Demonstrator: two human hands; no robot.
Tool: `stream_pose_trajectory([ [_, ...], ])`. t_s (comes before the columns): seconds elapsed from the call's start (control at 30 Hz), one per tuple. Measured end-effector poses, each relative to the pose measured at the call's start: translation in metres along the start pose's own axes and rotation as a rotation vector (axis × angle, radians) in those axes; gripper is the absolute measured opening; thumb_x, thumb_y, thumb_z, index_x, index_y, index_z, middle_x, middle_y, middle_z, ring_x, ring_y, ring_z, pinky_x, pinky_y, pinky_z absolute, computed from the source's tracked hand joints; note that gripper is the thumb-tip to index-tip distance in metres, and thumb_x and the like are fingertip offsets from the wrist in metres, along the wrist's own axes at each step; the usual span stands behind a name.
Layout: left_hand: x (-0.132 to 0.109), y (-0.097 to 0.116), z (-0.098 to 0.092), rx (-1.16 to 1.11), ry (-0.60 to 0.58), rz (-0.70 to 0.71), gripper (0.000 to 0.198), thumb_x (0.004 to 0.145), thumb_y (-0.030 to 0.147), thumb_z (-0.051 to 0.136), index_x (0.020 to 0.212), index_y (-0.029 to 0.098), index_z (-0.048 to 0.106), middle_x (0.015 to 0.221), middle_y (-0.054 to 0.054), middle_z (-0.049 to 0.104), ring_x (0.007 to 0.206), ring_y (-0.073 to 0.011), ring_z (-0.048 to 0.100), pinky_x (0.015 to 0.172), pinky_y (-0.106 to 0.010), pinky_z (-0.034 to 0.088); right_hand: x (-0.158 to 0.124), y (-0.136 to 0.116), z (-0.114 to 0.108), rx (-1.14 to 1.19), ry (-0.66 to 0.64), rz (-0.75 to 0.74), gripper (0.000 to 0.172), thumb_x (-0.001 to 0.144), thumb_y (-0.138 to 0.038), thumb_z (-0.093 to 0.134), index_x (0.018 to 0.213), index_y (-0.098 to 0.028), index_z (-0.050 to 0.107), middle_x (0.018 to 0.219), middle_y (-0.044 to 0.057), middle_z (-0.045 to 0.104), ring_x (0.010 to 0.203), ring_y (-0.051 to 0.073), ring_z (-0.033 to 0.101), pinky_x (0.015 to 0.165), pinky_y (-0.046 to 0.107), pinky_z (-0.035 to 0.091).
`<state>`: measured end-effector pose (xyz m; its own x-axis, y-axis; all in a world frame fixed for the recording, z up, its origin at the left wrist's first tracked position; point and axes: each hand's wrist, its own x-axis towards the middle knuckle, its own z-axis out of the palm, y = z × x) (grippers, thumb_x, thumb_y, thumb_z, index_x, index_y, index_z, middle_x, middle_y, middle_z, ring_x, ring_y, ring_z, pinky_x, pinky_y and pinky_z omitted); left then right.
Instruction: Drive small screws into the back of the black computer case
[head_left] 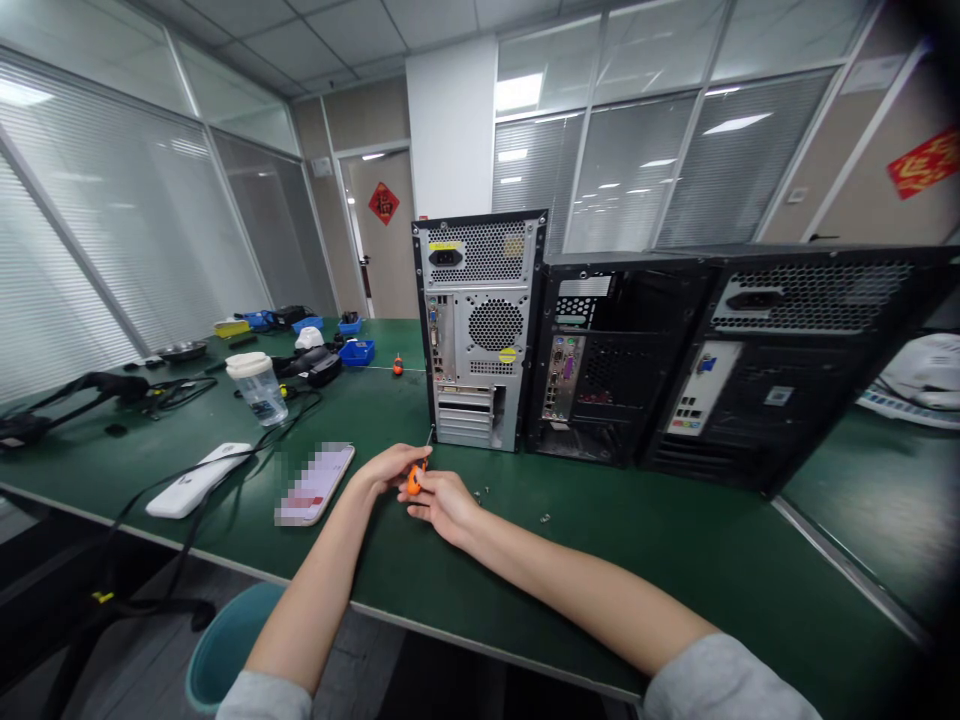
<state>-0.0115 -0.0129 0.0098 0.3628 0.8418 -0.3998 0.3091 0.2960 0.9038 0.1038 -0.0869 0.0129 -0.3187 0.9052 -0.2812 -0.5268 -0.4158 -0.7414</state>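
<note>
The right hand (442,503) pinches the orange screwdriver (415,481) near the seven-o'clock corner of the silver computer case (459,335); the left hand (391,466) curls alongside, probably steadying the tool, its exact grip untellable.

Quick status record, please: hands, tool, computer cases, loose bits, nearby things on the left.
Right hand: gripping the orange screwdriver by its handle
Left hand: at the screwdriver's front end; grip unclear
Tip: near the lower-left corner of the silver-backed case; contact unclear
Others: two black cases to its right
Loose: small metal pieces on the green table
Left side: phone, white device, lidded cup
</note>
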Motion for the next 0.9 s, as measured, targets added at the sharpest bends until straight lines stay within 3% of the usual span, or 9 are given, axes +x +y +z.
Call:
stream_pose_trajectory([
  [0.5, -0.010, 0.010, 0.008, 0.083, 0.072, 0.017, 0.045, 0.059, 0.056, 0.058, 0.055, 0.015, 0.040, 0.035, 0.006, 0.039, 0.028, -0.0028, 0.028, 0.033, -0.018, 0.014, 0.000, 0.002, -0.001, 0.042, -0.052, 0.008, 0.019, 0.084, -0.010, 0.036, 0.076, -0.009, 0.053, 0.071, 0.007, 0.061, 0.058, 0.012, 0.060, 0.048, 0.023, 0.044],
  [0.9, -0.010, 0.010, 0.009, 0.124, 0.112, 0.045, 0.044, 0.059, 0.054, 0.059, 0.056, 0.015, 0.039, 0.037, 0.006, 0.038, 0.031, -0.0022, 0.030, 0.034, -0.017, 0.018, 0.000, 0.004, -0.003, 0.052, -0.080, 0.043, 0.014, 0.083, -0.011, 0.037, 0.079, -0.012, 0.051, 0.080, 0.008, 0.064, 0.053, 0.009, 0.056, 0.042, 0.019, 0.038],
])
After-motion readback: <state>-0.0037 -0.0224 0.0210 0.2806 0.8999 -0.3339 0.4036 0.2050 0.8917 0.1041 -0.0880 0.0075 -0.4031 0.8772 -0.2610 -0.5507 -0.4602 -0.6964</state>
